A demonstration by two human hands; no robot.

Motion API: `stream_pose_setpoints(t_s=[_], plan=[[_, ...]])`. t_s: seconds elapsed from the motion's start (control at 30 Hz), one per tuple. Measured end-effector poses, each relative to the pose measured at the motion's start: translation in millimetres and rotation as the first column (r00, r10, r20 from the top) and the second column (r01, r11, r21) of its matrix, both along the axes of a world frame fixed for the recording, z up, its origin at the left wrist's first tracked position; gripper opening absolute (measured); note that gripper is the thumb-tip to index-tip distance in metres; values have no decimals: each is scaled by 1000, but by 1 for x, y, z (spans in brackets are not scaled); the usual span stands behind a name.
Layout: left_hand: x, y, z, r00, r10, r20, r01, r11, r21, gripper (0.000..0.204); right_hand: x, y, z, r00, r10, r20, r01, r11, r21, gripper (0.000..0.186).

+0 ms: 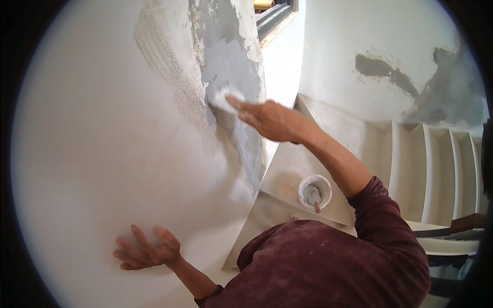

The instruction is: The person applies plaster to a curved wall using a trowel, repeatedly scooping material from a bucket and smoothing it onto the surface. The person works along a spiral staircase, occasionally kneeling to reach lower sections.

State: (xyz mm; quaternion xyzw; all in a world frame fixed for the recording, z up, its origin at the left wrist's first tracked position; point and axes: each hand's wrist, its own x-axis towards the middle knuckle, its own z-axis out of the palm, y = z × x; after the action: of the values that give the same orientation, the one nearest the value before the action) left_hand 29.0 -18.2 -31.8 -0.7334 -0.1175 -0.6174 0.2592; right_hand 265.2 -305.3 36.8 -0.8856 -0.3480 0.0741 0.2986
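My right hand (269, 120) reaches up to a grey patch (228, 66) on the white wall (102, 128). Its fingers press a flat, whitish tool (224, 101) against that patch. Blur and the fingers hide the tool's exact kind. Lower down on the left, my left hand (146, 250) is spread flat against or very close to the wall, fingers apart and holding nothing. Roughened, scratched plaster (167, 66) runs along the left side of the grey patch.
Below my right forearm, a white bucket (315, 178) holding pale grey paste stands on the landing, with a brown handle (317, 207) sticking out. Stairs (411, 169) lie to the right. A window frame (275, 20) is at the top; grey patches (375, 66) mark the far wall.
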Motion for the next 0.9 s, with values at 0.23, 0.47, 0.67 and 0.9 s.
stream_pose_setpoints(t_s=[0.23, 0.47, 0.67, 0.9], plan=[[-9, 5, -6, 999, -37, -31, 37, 999, -1, 46, -13, -11, -59, 999, -48, 21, 44, 985, 168, 48], [-9, 6, -10, 994, -100, -36, 100, 995, 5, 45, -7, 28, -38, 986, -124, 110, 89, 956, 279, 49], [-1, 4, -5, 996, -84, 9, 84, 996, 25, 46, 4, -10, 3, 969, -179, 169, 148, 972, 184, 48], [-5, 5, -6, 999, -40, 4, 40, 999, 3, 53, 27, 6, 23, 955, -98, 278, 58, 987, 150, 53]])
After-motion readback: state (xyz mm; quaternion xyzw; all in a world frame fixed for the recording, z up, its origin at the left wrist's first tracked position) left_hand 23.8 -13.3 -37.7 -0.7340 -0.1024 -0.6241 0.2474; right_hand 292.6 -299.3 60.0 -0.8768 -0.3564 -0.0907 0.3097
